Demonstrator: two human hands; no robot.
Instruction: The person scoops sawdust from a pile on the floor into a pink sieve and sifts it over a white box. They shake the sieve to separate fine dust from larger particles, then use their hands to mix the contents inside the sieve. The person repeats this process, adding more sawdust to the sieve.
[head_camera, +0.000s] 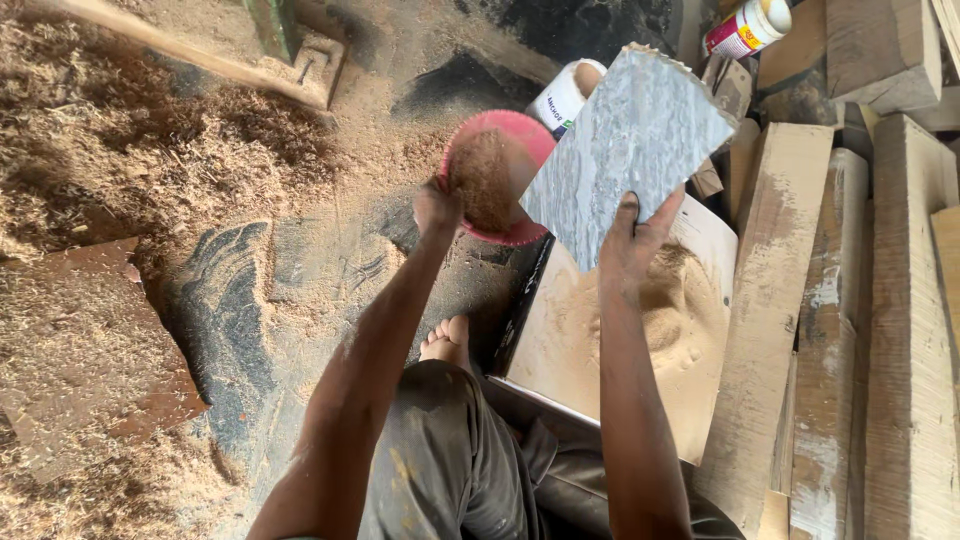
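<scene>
Head view: hands gripping, left (437, 205) on pink bowl (497, 176), right (632, 235) on grey slab (627, 150), long axis tilted up-right.

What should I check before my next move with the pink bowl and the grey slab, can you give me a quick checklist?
1. Left hand grips the pink bowl at its rim: ok.
2. Sawdust sits inside the bowl, none seen spilling: ok.
3. Right hand holds the grey slab by its lower edge: ok.
4. Slab level: not ok, tilted.
5. Bare foot away from the planks: ok.
6. Board under the fine dust lies flat: cannot tell.
</scene>
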